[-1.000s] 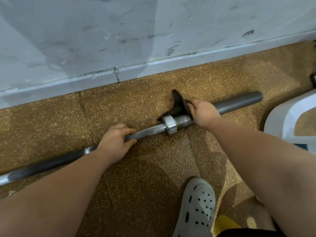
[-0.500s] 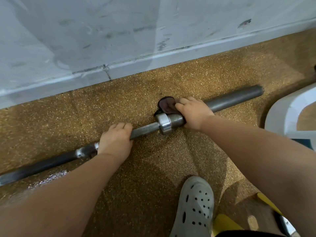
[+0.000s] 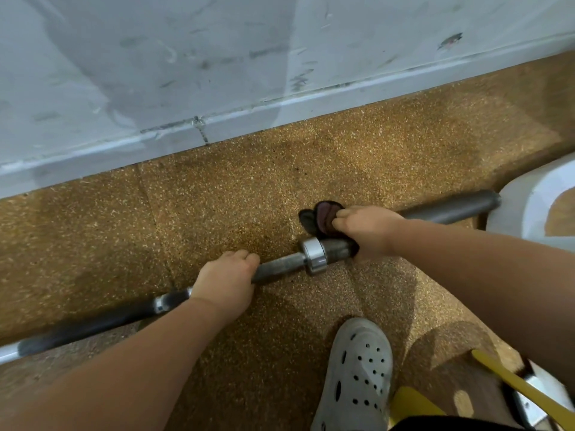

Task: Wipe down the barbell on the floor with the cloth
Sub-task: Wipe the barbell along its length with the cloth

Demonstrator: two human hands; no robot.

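Hands [image 3: 367,230] on barbell [image 3: 280,267], right with cloth [image 3: 320,217]

You have open floor [image 3: 280,169] at 12 o'clock, up to the wall [image 3: 186,57]. At 3 o'clock a white curved object [image 3: 525,209] crowds the barbell [image 3: 451,211] end; your shoe [image 3: 357,368] sits at 6.

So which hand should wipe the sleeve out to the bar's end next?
Right. The right hand grips the cloth against the barbell sleeve; the left hand grips bare shaft, steadying it.
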